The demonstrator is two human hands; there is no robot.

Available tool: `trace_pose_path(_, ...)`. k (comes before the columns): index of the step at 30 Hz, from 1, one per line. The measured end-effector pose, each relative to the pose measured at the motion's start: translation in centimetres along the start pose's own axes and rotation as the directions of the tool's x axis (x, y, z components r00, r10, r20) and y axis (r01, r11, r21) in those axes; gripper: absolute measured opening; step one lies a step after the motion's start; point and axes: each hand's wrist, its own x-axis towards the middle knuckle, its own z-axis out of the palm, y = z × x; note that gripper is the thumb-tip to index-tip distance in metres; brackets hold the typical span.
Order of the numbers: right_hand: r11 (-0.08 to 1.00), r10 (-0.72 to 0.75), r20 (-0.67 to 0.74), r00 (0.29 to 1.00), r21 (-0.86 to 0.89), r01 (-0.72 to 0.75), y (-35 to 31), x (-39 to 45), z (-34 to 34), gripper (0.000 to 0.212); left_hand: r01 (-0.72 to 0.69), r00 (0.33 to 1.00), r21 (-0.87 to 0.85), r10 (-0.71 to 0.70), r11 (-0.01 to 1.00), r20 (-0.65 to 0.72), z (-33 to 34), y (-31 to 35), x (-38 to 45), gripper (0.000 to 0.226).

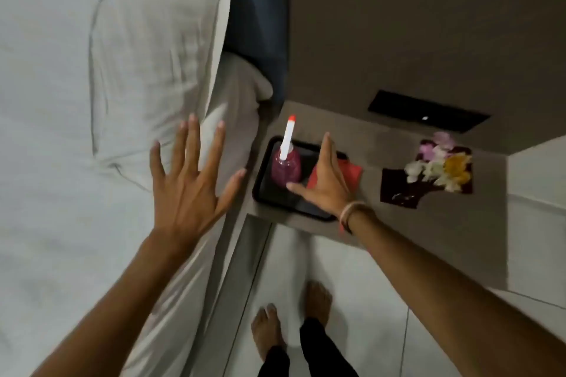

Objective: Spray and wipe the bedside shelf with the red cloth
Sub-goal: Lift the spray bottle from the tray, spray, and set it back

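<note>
- Your left hand (190,190) is spread wide, all fingers fanned out, holding nothing. It's over the edge of the white bed (76,101), and I can't tell if it actually touches the sheet.
- Your right hand (326,182) is open too, thumb stretched toward the base of the spray bottle (286,167) and fingers pointing up past the red cloth (352,171). Nothing is gripped; whether the thumb touches the bottle is too close to call.
- The spray bottle stands upright in a black tray (266,193), pink liquid inside, white neck with a red tip.
- The red cloth lies at the tray's right edge, mostly hidden under your right hand.
- The tray sits at the left end of the bedside shelf (367,214), just beside the bed.
- Further right on the shelf there's a dark card with flowers (438,167) on it, well apart from the tray.
- There's a band on your right wrist (350,214), and your bare feet show on the pale floor tiles (382,300) below.
</note>
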Motion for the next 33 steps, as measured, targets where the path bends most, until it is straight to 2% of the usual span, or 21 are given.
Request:
trace_pose_path(3,0.993,-0.044,-0.115,0.992,0.105,0.056,-1.0,5.0,2.3,0.137,0.019,1.000,0.008,-0.019,1.000,0.006,2.4,-0.5,1.2,0.079)
trace_pose_path(5,0.987,-0.085,-0.192,0.978,0.120,0.109,-1.7,7.5,3.6,0.120,0.016,1.000,-0.001,-0.016,1.000,-0.009,4.4,-0.3,1.4,0.077)
trace_pose_path(8,0.971,-0.188,-0.257,0.948,0.097,0.219,-2.5,7.3,5.2,0.088,0.004,1.000,-0.041,-0.004,0.999,0.001,5.6,0.5,1.0,0.074)
trace_pose_path(10,0.960,-0.207,-0.264,0.942,0.133,0.248,-2.6,6.0,5.5,0.081,0.005,0.999,-0.057,-0.003,0.998,0.034,5.6,1.1,0.8,0.073)
trace_pose_path(12,0.943,-0.191,-0.341,0.920,0.196,0.268,-2.4,3.1,5.3,0.082,0.000,1.000,-0.060,0.001,0.998,0.028,5.7,1.5,0.3,0.072)
trace_pose_path(15,0.900,-0.047,-0.435,0.899,0.372,0.227,-0.9,-3.0,3.9,0.091,-0.046,0.998,-0.114,0.052,0.992,0.047,5.9,3.1,0.1,0.071)
trace_pose_path(17,0.854,0.088,-0.375,0.923,0.506,0.124,0.4,-7.5,3.8,0.087,-0.099,0.991,-0.109,0.108,0.989,0.081,6.7,4.2,-0.2,0.072)
trace_pose_path(19,0.824,0.192,-0.307,0.932,0.566,0.016,2.8,-11.7,4.0,0.081,-0.196,0.968,-0.092,0.207,0.976,0.140,7.6,6.2,-0.7,0.074)
trace_pose_path(23,0.767,0.376,-0.262,0.889,0.626,-0.140,7.8,-17.4,4.5,0.082,-0.333,0.921,-0.101,0.346,0.938,0.176,9.1,10.4,-1.9,0.076)
trace_pose_path(28,0.708,0.488,-0.237,0.840,0.671,-0.222,11.5,-20.6,4.1,0.083,-0.412,0.892,-0.112,0.425,0.904,0.153,10.2,13.9,-4.1,0.076)
trace_pose_path(33,0.737,0.476,-0.258,0.841,0.639,-0.221,12.9,-21.0,3.0,0.077,-0.432,0.879,-0.132,0.449,0.892,0.161,10.6,15.2,-4.9,0.077)
